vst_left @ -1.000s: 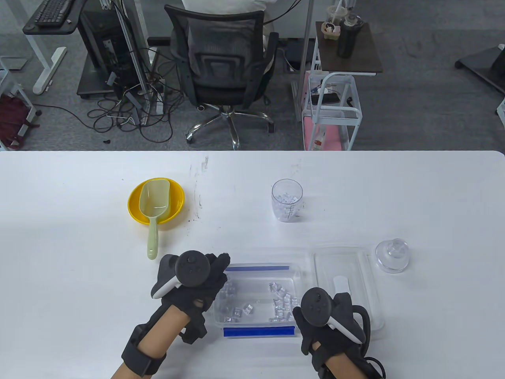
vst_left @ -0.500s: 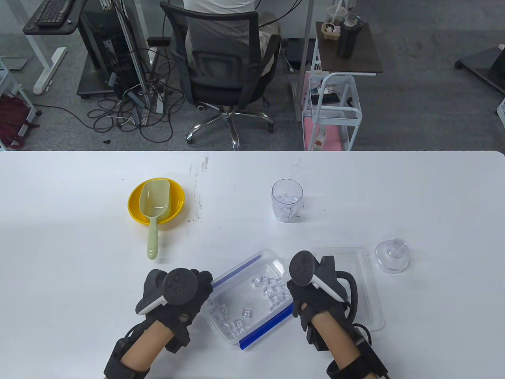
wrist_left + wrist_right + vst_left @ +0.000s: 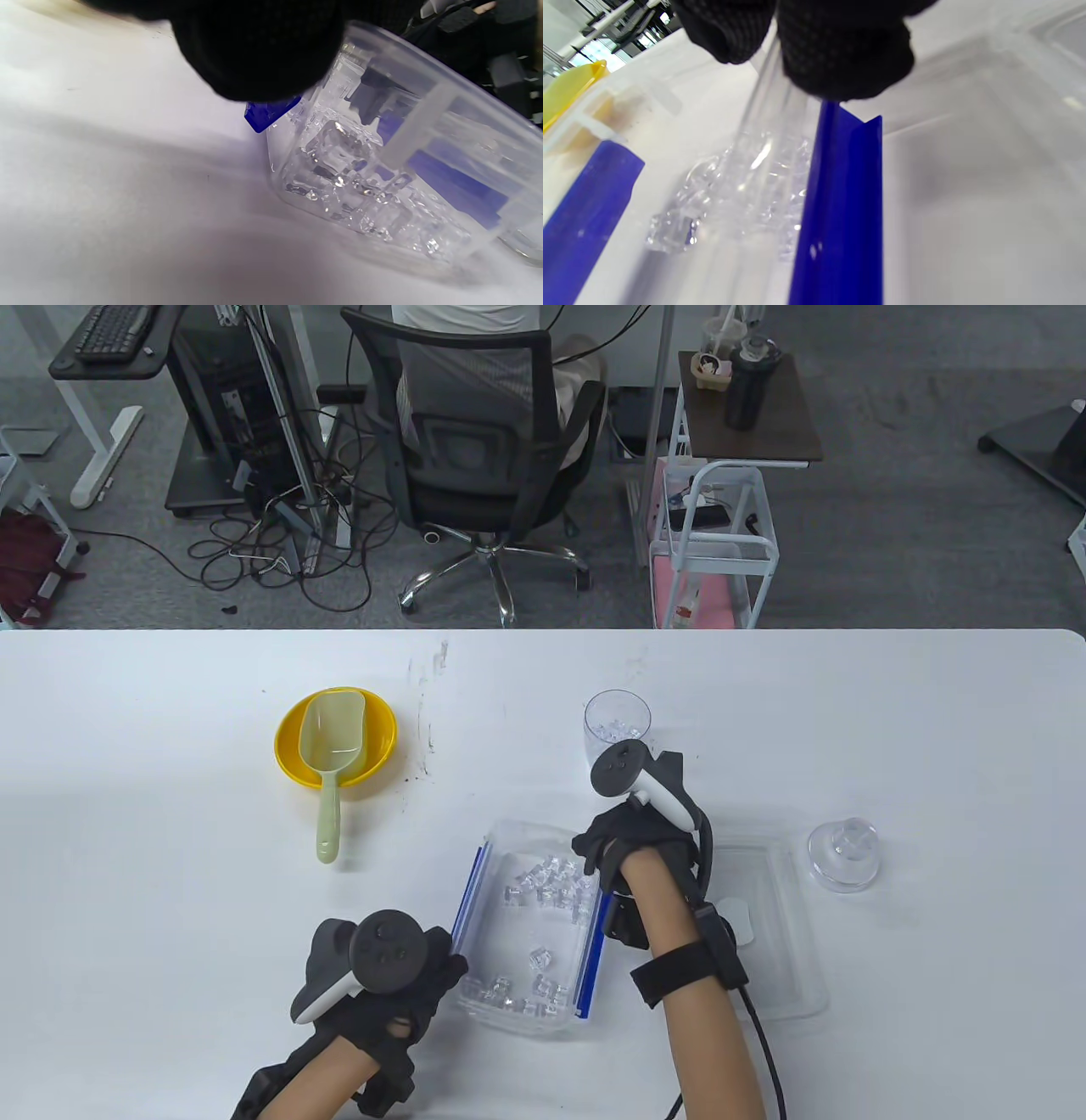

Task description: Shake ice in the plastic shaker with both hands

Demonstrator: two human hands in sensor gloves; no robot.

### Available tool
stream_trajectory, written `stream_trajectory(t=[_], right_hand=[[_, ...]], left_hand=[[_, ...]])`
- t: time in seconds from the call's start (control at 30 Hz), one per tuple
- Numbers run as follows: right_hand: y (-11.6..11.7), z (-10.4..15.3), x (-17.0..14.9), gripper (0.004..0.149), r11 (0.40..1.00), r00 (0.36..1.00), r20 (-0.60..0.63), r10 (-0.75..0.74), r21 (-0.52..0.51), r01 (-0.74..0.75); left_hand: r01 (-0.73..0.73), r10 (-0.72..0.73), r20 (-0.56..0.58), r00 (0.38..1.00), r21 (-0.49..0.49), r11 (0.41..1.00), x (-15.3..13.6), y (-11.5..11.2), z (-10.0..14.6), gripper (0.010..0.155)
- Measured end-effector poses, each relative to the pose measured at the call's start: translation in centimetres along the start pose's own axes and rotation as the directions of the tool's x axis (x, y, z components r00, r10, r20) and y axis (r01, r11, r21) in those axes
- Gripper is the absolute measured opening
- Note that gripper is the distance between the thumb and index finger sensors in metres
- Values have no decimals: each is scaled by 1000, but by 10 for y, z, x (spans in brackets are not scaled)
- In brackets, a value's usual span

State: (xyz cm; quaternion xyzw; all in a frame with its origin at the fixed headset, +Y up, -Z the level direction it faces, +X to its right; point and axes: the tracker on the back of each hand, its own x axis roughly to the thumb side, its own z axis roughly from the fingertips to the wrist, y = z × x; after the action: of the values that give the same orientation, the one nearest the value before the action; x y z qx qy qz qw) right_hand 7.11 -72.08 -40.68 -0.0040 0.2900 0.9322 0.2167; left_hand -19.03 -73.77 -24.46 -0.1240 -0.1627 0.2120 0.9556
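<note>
**Plastic shaker stands apart while both hands hold the ice box**

The plastic shaker [image 3: 617,727], ice in its bottom, stands upright just beyond the right hand [image 3: 638,836], untouched. A yellow bowl [image 3: 293,742] with a green scoop [image 3: 329,763] sits at the left. The left hand [image 3: 386,976] grips the ice box [image 3: 530,929] at its near left corner; the right hand closes its fingers on the far right rim by the blue strip [image 3: 840,203]. The box's lid [image 3: 780,933] and the shaker cap [image 3: 842,855] lie on the white table [image 3: 170,857]. An office chair [image 3: 484,432] stands behind.

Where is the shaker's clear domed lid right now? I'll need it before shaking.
In the table view the domed lid sits alone on the table's right side, right of the flat box lid, untouched by either hand.
</note>
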Motion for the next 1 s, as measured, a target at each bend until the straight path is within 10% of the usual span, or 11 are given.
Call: stream_trajectory(t=[0.3, 0.33, 0.53, 0.83, 1.0], right_hand=[[4, 0, 4, 59, 988, 974, 193, -120, -77, 137], [3, 3, 3, 81, 985, 968, 213, -133, -81, 154], [-5, 44, -3, 92, 966, 964, 263, -32, -240, 98], [13, 130, -66, 97, 713, 935, -27, 353, -640, -287], [41, 133, -107, 106, 736, 908, -169, 384, -537, -412]], left_hand=[[-77, 77, -6, 997, 29, 997, -5, -7, 5, 46], [-78, 78, -6, 997, 29, 997, -5, -7, 5, 46], [-47, 48, -12, 999, 52, 998, -2, -8, 7, 46], [-55, 56, -8, 998, 65, 996, -2, -8, 7, 47], [-10, 9, 6, 1000, 93, 996, 1, -8, 10, 47]])
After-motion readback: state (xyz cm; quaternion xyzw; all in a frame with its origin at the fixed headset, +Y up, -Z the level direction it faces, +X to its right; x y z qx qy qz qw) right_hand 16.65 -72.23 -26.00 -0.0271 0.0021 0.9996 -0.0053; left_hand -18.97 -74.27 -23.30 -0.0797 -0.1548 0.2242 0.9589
